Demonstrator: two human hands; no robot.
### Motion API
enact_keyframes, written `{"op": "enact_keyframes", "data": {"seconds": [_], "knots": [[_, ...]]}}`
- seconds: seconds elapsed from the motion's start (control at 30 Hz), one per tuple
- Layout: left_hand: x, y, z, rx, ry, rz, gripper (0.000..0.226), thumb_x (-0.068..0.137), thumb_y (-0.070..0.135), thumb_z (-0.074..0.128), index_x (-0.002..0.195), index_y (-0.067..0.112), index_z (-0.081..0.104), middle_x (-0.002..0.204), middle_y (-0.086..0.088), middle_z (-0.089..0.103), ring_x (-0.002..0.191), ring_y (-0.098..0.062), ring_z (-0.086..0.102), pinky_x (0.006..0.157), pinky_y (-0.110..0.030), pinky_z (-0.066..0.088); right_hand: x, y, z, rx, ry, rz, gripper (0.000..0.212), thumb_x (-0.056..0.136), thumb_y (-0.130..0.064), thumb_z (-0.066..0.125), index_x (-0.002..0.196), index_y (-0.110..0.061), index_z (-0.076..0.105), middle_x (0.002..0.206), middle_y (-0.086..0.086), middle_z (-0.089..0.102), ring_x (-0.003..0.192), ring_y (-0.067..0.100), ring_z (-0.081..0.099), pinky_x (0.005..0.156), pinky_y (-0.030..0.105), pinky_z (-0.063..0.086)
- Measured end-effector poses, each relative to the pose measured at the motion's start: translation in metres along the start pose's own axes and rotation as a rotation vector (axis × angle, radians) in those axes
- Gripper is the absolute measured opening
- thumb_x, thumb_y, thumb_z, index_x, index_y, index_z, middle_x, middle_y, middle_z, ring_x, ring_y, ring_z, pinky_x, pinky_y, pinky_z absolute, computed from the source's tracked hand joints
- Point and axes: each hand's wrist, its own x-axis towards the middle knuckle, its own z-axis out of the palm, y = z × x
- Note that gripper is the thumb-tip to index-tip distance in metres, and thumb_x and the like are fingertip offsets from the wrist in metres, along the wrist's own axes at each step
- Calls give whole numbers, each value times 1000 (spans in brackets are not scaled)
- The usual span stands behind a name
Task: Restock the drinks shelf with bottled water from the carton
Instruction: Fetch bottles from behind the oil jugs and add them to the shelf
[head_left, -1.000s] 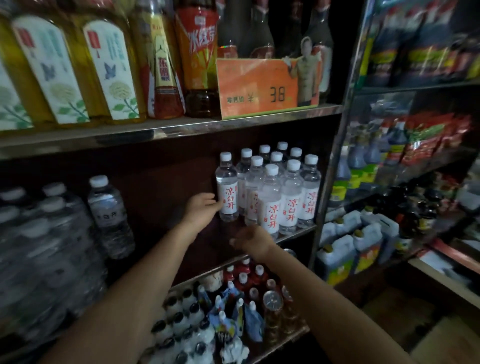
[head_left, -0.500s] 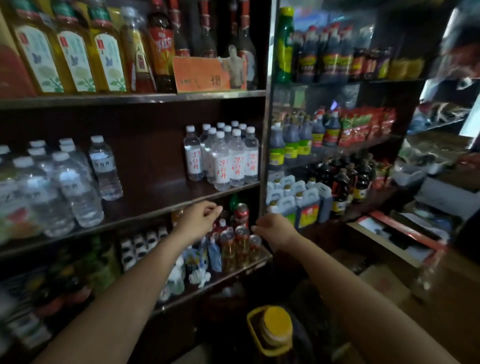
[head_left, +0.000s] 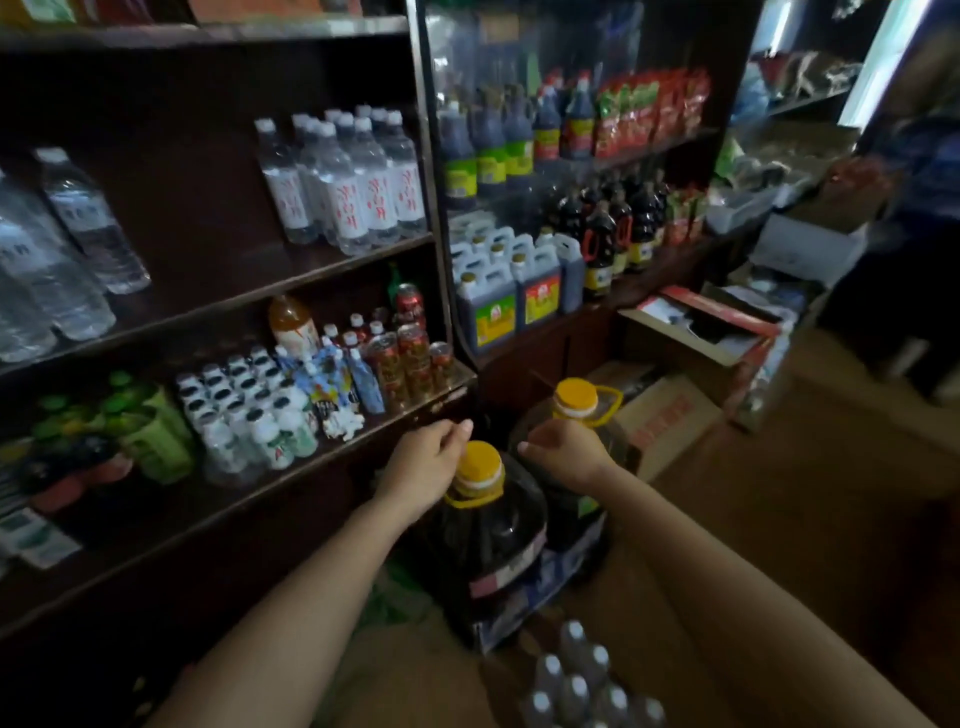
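My left hand (head_left: 423, 467) and right hand (head_left: 563, 452) are loosely curled and hold nothing. The water bottles (head_left: 582, 680) in the carton sit below my fingers, and the shelf's water bottles (head_left: 348, 182) stand high above them.

White-capped water bottles (head_left: 358, 192) with red lettering; dark jugs (head_left: 488, 540) capped yellow.
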Motion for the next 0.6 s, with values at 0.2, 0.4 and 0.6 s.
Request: {"op": "enact_keyframes", "data": {"seconds": [0.2, 0.4, 0.6], "knots": [[-21, -70, 110, 73, -95, 28, 32, 95, 46, 45, 98, 24, 67, 85, -1, 71, 82, -19, 67, 77, -41, 53, 1, 101, 71, 13, -10, 100, 36, 90, -35, 62, 95, -1, 69, 96, 16, 70, 93, 29, 65, 81, 39, 50], [-27, -170, 233, 102, -199, -37, 20, 94, 35, 53, 92, 20, 67, 87, 0, 71, 84, -19, 66, 73, -32, 51, 7, 212, 163, 8, -47, 154, 37, 90, -35, 63, 105, -1, 66, 102, 14, 69, 96, 28, 63, 83, 38, 48], [-25, -264, 366, 84, -424, -95, 28, 89, 22, 64, 115, 12, 62, 109, -4, 66, 100, -18, 62, 87, -29, 49, 12, 329, 253, -31, -56, 230, 35, 90, -35, 62, 111, -7, 61, 108, 13, 65, 101, 28, 60, 85, 36, 46]]}}
